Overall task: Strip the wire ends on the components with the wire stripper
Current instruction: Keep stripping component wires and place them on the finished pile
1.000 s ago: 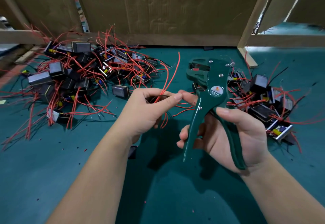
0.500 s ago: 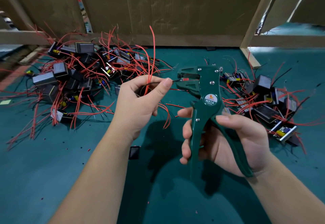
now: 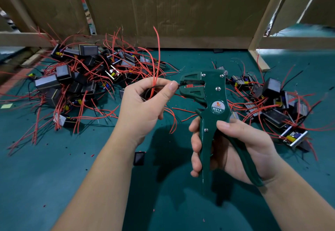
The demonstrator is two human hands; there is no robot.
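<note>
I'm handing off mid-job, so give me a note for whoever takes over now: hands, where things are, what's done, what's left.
Left hand grips a bundle of red wires and pinches a black wire, its end at the wire stripper's mouth.
Right hand holds the wire stripper by both handles, handles apart.
Large pile of components lies left on the green mat, small pile right.
Done: cannot tell which ends are stripped.
Left: squeeze to strip this end, then the rest.

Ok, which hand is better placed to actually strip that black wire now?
Right, probably. The right hand grips the wire stripper by its handles, while the left hand only pinches the black wire, its end at the tool's mouth.
</note>
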